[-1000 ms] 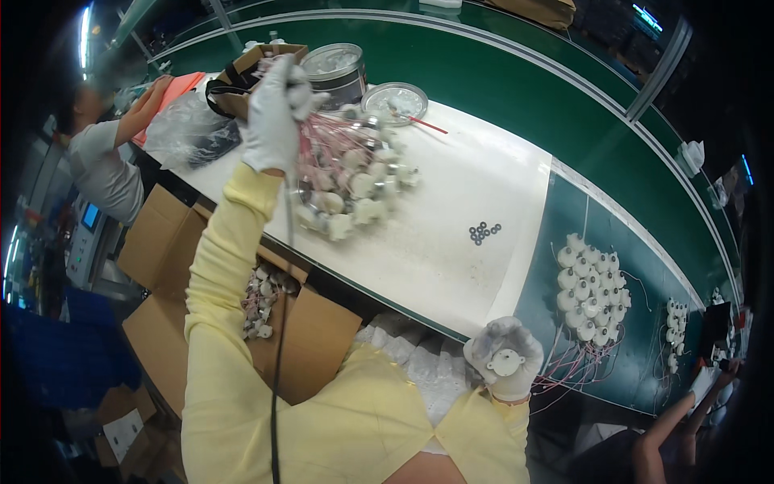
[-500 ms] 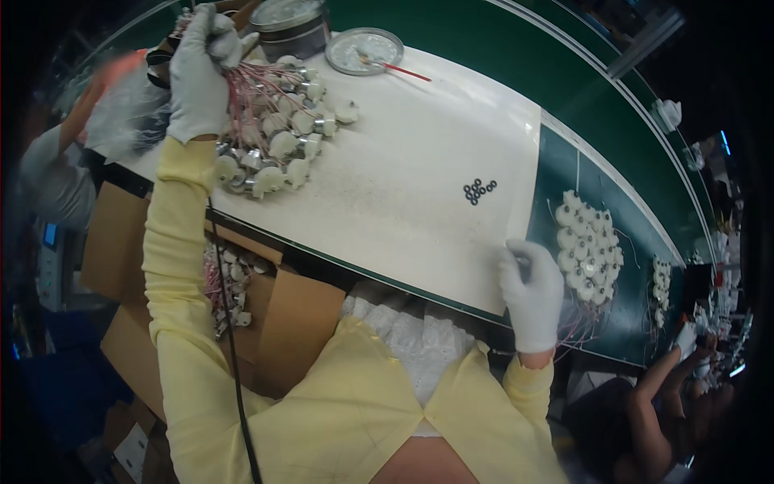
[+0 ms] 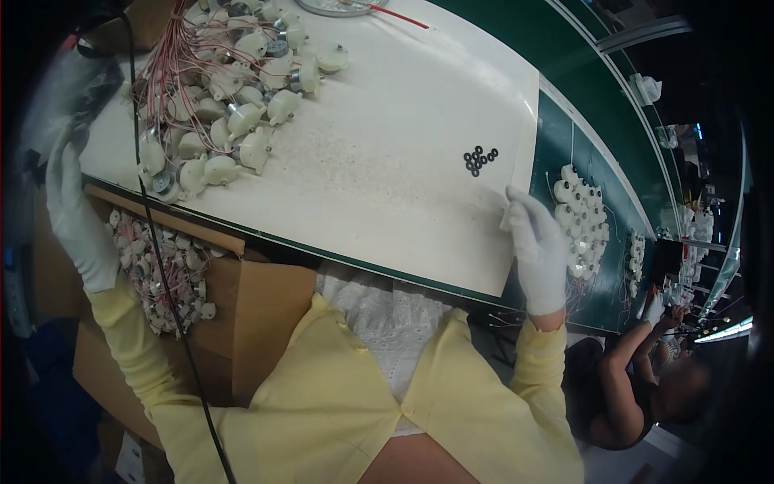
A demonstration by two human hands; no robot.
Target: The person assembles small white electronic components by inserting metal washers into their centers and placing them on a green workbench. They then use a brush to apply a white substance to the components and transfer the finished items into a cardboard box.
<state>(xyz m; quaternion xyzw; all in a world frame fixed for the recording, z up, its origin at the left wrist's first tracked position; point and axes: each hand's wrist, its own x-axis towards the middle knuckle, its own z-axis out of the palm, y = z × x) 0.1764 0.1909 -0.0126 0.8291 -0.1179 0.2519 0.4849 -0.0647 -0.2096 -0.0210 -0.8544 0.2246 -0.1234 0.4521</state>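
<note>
White worktop [image 3: 387, 113] stretches wide; left grip [image 3: 79, 218] unclenched near edge [image 3: 363, 264]; right grip [image 3: 538, 254]: cannot tell.

White-and-green workbench [image 3: 387, 137], heap of wired cream parts [image 3: 244, 118], dark rings [image 3: 476, 161], round dish [image 3: 326, 10], two part clusters [image 3: 582, 230]

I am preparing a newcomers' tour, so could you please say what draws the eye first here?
The eye likely falls first on the big heap of pale parts with pink wires, at the upper left of the white worktop. Next comes the small cluster of dark rings, towards that worktop's right end. At lower left, an open cardboard box holds more wired parts.
</note>
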